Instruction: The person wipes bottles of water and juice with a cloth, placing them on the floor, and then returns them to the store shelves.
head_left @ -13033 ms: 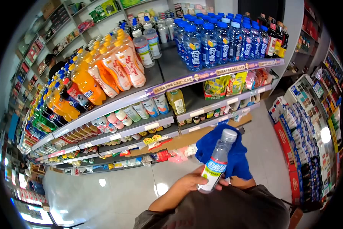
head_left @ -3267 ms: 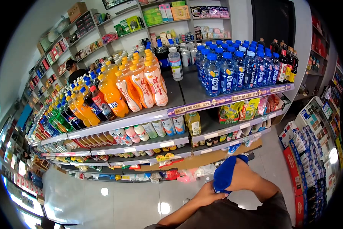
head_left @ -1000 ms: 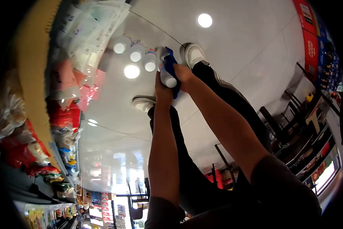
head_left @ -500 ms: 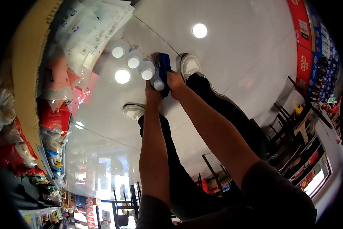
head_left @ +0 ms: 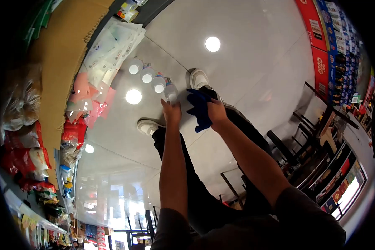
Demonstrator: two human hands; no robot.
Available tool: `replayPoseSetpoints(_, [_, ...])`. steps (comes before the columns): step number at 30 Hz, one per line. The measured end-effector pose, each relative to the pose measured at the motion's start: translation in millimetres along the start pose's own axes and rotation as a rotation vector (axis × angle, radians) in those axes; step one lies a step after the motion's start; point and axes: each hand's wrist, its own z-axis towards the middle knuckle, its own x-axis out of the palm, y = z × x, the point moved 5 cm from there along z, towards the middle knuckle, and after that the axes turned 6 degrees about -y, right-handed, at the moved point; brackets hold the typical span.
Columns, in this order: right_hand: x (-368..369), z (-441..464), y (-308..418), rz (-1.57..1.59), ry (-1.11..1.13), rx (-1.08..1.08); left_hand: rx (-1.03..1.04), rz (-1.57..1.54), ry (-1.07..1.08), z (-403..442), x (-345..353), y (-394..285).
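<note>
Several clear plastic bottles [head_left: 158,82] with white caps stand in a slanting row on the floor. The one at the near end of the row [head_left: 171,90] is closest to my left hand [head_left: 171,112], which is just below its cap with fingers apart; whether they touch the bottle I cannot tell. A crumpled dark blue cloth [head_left: 199,109] hangs from my right hand [head_left: 216,111], whose fingers are closed on its right side. The cloth is apart from the bottles, to the right of them.
Packets and white plastic bags [head_left: 112,50] lie along the left, beside a cardboard box edge [head_left: 70,62]. My shoes [head_left: 200,78] stand on the shiny tiled floor [head_left: 254,54]. Red boxes [head_left: 319,68] are stacked at the right, with dark chairs [head_left: 300,133] below them.
Both hands have moved away from the bottle row towards me. The blue cloth has left the near-end bottle and gone right with my right hand; my left hand has opened.
</note>
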Motion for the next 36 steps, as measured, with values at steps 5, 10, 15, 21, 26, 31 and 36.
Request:
replayPoseSetpoints(5, [-29,-120,51,0.414,0.657,0.133,0.195,-0.161,-0.056,-74,-40,13])
replayPoseSetpoints(10, [-45,-297,123,0.519,0.774,0.318,-0.014,-0.619,0.080,-262,-163,-79])
replayPoseSetpoints(15, [-90,-464,220,-0.416,0.767,-1.274,0.314,-0.406,0.010,-414,-307,-136])
replayPoseSetpoints(21, [-64,-708,304,-0.509,0.559,-1.670,1.017,-0.163,-0.354,-576,-494,-329])
replayPoseSetpoints(26, [-52,-819,320,-0.680,0.195,-2.004,1.770,-0.147,-0.674,-743,-603,-499])
replayPoseSetpoints(31, [-56,-804,319,-0.752,0.526,-1.779,1.535,-0.559,-0.938,-724,-714,-656])
replayPoseSetpoints(36, [-54,-779,319,-0.482,0.727,-1.705,1.027,-0.681,-1.215,-597,-820,-742])
